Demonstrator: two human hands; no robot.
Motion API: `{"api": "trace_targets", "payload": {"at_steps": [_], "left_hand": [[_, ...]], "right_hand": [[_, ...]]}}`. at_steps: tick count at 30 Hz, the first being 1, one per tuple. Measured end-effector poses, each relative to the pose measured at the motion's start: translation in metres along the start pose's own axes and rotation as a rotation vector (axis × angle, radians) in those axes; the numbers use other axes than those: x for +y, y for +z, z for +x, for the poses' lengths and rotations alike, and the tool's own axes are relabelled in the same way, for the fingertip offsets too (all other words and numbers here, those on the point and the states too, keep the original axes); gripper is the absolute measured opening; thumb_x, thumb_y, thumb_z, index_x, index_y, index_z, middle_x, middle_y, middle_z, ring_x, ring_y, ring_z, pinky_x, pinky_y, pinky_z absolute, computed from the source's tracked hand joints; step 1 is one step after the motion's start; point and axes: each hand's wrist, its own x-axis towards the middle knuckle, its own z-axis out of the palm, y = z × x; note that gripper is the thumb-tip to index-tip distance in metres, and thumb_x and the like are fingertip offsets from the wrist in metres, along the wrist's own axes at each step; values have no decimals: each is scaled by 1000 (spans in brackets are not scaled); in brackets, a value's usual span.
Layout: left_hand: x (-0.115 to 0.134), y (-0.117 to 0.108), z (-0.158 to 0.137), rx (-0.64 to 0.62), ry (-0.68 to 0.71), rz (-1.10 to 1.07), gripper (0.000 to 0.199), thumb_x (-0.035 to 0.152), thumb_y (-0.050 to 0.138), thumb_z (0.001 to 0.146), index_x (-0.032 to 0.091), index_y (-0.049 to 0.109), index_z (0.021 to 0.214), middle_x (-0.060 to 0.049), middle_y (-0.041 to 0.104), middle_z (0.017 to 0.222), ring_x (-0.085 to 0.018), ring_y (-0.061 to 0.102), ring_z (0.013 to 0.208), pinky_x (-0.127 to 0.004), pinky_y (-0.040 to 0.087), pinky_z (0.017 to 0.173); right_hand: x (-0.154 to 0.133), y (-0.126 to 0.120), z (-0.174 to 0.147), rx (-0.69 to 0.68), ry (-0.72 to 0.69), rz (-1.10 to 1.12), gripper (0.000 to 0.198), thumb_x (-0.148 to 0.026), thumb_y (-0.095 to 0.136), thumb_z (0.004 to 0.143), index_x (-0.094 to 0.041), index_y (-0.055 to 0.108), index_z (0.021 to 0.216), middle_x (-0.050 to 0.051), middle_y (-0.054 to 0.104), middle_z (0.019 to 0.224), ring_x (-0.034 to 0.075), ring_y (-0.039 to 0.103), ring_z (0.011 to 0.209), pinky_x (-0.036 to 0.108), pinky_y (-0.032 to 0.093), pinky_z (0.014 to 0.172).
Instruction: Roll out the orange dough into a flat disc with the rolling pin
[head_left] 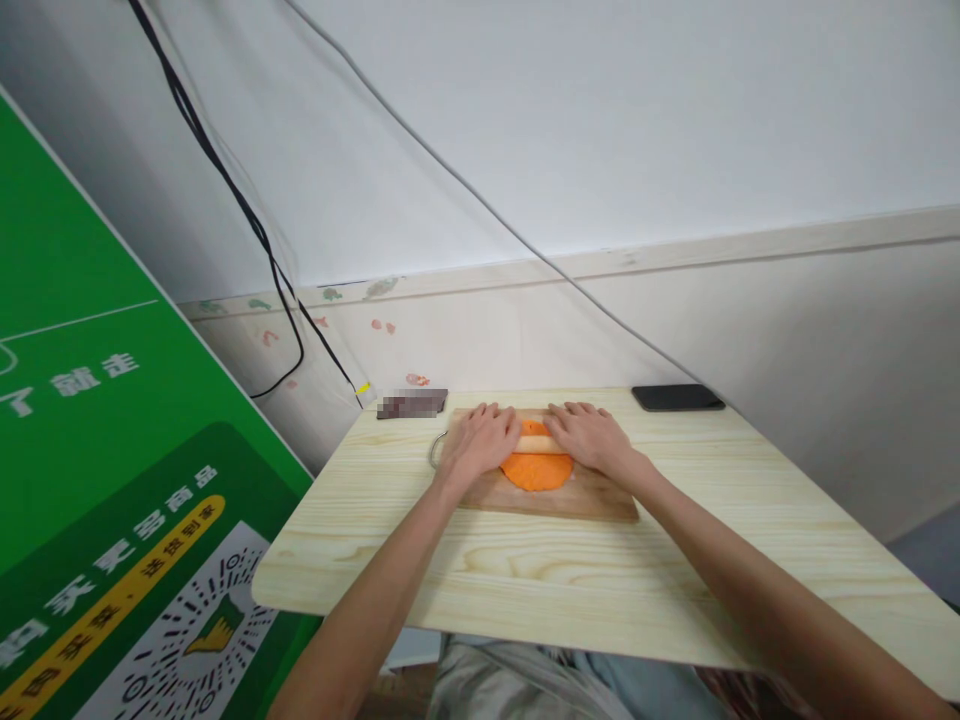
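An orange sheet of dough [536, 473] lies flat on a wooden cutting board [600, 500]. Across the dough runs a pale wooden rolling pin [534, 444], and orange shows on both its near and far sides. My left hand [486, 438] is curled over the pin's left end, while my right hand [589, 435] covers its right end. Both ends of the pin are hidden under my palms and fingers. A metal ring handle [435, 450] sticks out from the board's left side.
The board rests on a light wood-grain table [420, 570] against a white wall. A black phone [677, 398] lies at the back right, a blurred-out dark object [412, 404] at the back left. Cables [225, 170] hang along the wall, and a green printed panel [97, 400] stands left.
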Motion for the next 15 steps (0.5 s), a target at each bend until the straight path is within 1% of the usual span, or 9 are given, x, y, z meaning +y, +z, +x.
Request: {"api": "trace_targets", "payload": {"at_steps": [2, 4, 5, 6, 9, 10, 12, 15], "left_hand": [[7, -2, -19, 33, 33, 15, 40, 32, 40, 112, 20, 73, 131, -16, 74, 135, -32, 64, 133, -50, 44, 121], [14, -2, -40, 58, 15, 20, 45, 35, 36, 114, 19, 69, 140, -17, 70, 145, -33, 60, 140, -52, 42, 123], [17, 0, -51, 69, 10, 10, 47, 36, 35, 114, 18, 65, 146, -17, 68, 149, -33, 58, 143, -53, 42, 124], [19, 3, -61, 82, 16, 0, 50, 37, 34, 114, 18, 61, 151, -17, 65, 154, -34, 56, 147, -54, 40, 126], [21, 12, -82, 129, 6, -6, 57, 43, 34, 114, 17, 50, 162, -19, 55, 164, -34, 47, 156, -55, 36, 130], [20, 14, -85, 135, 6, -4, 58, 44, 34, 114, 17, 48, 163, -19, 53, 166, -34, 45, 158, -54, 35, 132], [18, 15, -84, 134, 0, -3, 59, 45, 32, 114, 17, 48, 163, -18, 53, 167, -34, 44, 159, -54, 34, 132], [15, 11, -68, 107, 0, -14, 56, 44, 30, 115, 18, 53, 159, -17, 60, 161, -34, 48, 156, -56, 35, 131]], "right_hand": [[-6, 2, -18, 86, -28, -1, 53, -40, 27, 114, -23, 68, 144, 15, 70, 145, 29, 61, 136, 45, 46, 111], [-11, 4, -38, 117, -22, 21, 56, -41, 24, 115, -22, 73, 137, 15, 71, 144, 30, 62, 134, 43, 47, 111], [-14, 6, -48, 122, -21, 41, 57, -42, 24, 115, -22, 73, 136, 15, 70, 145, 30, 63, 134, 43, 49, 110], [-15, 8, -56, 132, -28, 58, 57, -43, 25, 114, -22, 72, 138, 14, 69, 148, 29, 63, 135, 42, 49, 111], [-17, 14, -72, 190, -95, 64, 58, -44, 27, 114, -18, 69, 146, 15, 67, 153, 31, 57, 144, 46, 40, 123], [-17, 15, -74, 205, -107, 58, 59, -44, 28, 114, -17, 68, 147, 16, 66, 154, 31, 56, 146, 47, 37, 126], [-16, 16, -71, 212, -107, 44, 60, -44, 26, 114, -16, 67, 148, 15, 65, 155, 31, 55, 147, 47, 37, 126], [-14, 15, -55, 189, -62, 23, 61, -45, 24, 115, -17, 66, 149, 15, 64, 156, 32, 54, 147, 45, 40, 122]]}}
